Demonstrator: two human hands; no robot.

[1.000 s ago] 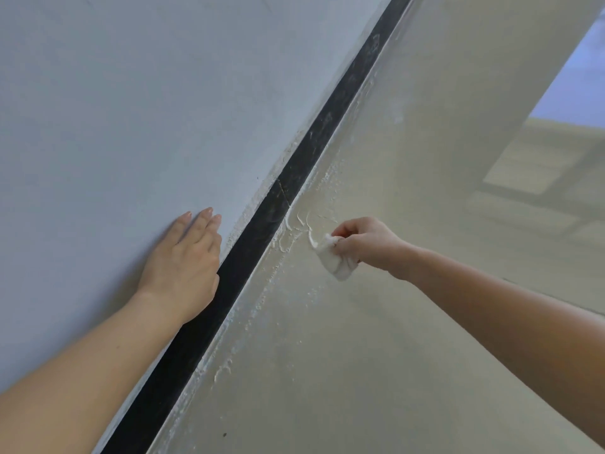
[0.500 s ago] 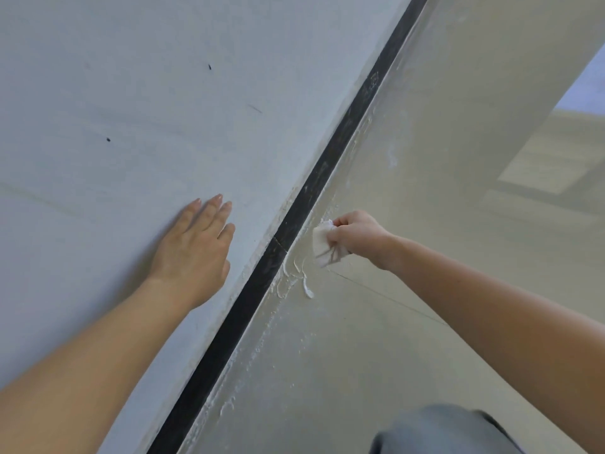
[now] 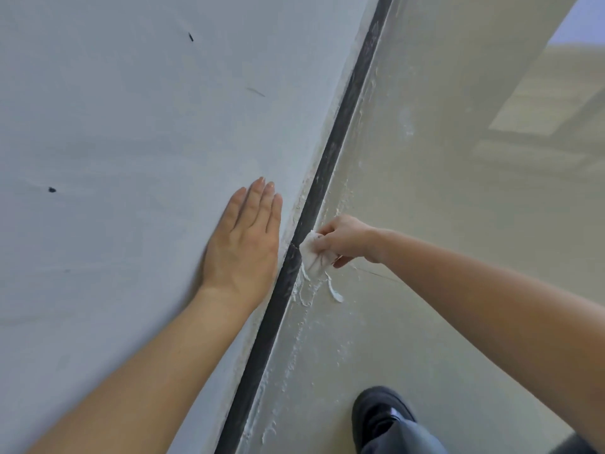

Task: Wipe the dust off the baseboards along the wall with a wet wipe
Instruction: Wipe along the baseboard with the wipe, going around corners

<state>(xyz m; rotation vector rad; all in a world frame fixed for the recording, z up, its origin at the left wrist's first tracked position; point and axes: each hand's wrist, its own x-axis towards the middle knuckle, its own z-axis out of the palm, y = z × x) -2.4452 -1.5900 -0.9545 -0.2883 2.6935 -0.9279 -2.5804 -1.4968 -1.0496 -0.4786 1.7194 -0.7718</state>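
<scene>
A narrow black baseboard (image 3: 340, 132) runs diagonally from the bottom middle to the top right, between the white wall (image 3: 131, 109) and the pale floor (image 3: 409, 322). My right hand (image 3: 347, 239) is closed around a crumpled white wet wipe (image 3: 314, 253), which is pressed against the baseboard's lower edge where it meets the floor. My left hand (image 3: 244, 240) lies flat on the wall just left of the baseboard, fingers straight and together, holding nothing.
White paint or plaster smears (image 3: 334, 291) mark the floor along the baseboard. My dark shoe and trouser leg (image 3: 383, 417) stand at the bottom right. A bright sunlit patch (image 3: 540, 109) falls on the floor at the right.
My right hand has carried the wipe from the floor over to the baseboard, where it now touches. The view has shifted, bringing my shoe into sight. My left hand stays flat on the wall.
</scene>
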